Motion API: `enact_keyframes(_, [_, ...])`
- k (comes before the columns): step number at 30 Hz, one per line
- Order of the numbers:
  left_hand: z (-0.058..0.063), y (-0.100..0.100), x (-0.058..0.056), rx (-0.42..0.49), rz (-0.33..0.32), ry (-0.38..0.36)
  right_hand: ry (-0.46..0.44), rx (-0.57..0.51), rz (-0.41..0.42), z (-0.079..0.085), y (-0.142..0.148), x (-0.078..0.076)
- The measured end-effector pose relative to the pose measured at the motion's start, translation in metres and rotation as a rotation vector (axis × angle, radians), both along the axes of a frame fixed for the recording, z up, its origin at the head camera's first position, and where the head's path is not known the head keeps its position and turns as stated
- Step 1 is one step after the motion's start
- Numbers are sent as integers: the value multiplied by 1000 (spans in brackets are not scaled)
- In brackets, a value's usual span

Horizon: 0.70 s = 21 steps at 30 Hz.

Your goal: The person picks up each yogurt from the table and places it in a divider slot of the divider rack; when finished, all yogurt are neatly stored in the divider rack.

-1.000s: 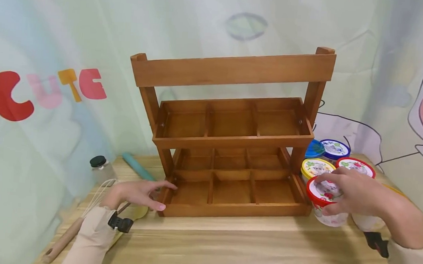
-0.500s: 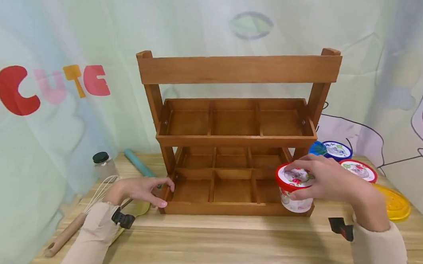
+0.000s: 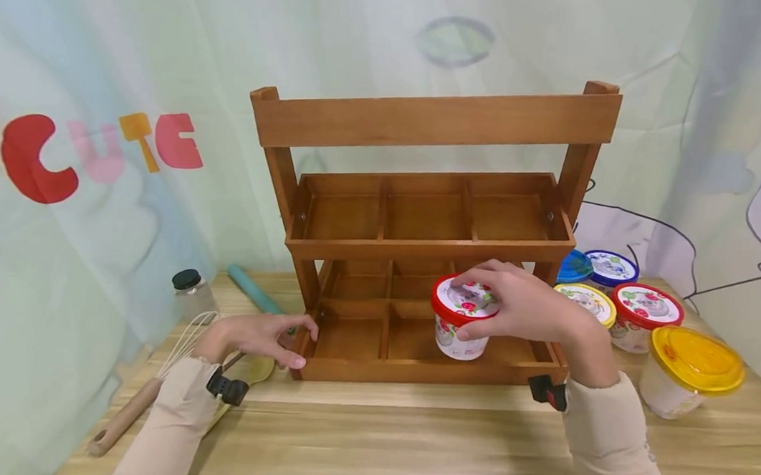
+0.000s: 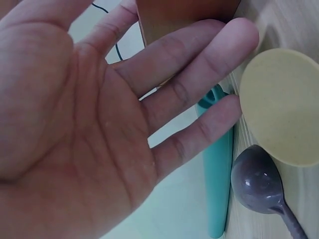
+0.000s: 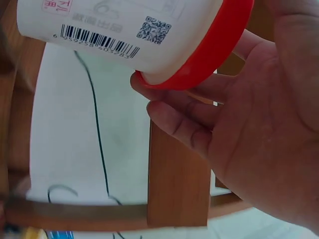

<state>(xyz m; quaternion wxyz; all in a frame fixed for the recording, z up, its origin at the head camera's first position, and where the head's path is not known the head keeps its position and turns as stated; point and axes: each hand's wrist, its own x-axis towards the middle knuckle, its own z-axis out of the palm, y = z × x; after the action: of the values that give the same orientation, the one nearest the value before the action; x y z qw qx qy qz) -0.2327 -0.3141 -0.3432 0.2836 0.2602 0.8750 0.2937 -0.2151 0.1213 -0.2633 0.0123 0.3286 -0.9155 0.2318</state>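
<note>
Rack [image 3: 428, 251] stands on wood-grain table [image 3: 376, 438] before pale, seemingly cloth walls [image 3: 359, 35].

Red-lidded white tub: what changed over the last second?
The right hand carried the red-lidded round white tub left, from the right end of the brown wooden two-tier rack toward its middle, and still grips it. The left hand stayed at the rack's left end.

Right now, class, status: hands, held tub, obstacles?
Right hand grips red-lidded tub, upright. Left hand at rack's left end. Nothing apparent in the way.

Bright head view — dimmer, seemingly soft wrists' views.
</note>
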Motion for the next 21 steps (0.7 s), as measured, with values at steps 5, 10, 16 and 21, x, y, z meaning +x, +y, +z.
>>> enact_keyframes(5, [-1, -1, -1, 7, 3, -13, -1, -51, 77, 2, -27, -7])
enact_keyframes(10, [-2, -1, -3, 5, -1, 1, 4, -74, 136, 0, -50, -12])
enact_keyframes(16, [-2, 0, -3, 1, 9, -2, 15, -75, 155, -6, -68, -13])
enact_keyframes(21, [-4, 1, -3, -11, 16, 3, 52, -95, 144, -16, -78, -14])
